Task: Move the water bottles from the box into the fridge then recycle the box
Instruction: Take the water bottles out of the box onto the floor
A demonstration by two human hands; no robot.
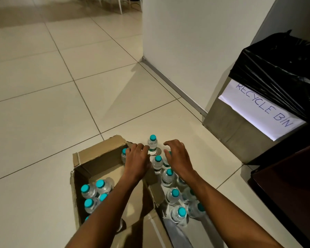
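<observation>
The left hand (137, 161) covers most of one bottle (123, 155) at the box's (97, 154) far corner; whether the fingers hold it cannot be told. The right hand (177, 158) hides a bottle top (169, 153) beneath its palm. Both forearms cover the box's near half. The recycle bin (254, 111) runs off the right edge.

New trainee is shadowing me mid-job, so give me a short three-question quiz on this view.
1. True or false: every water bottle is out of the cardboard box.
2. What does the sign on the bin say?
3. Which hand is over the box's far corner: A) left hand B) right hand?

Key:
1. False; bottles in the box remain, others are bottles on the floor.
2. RECYCLE BIN.
3. A.
</observation>
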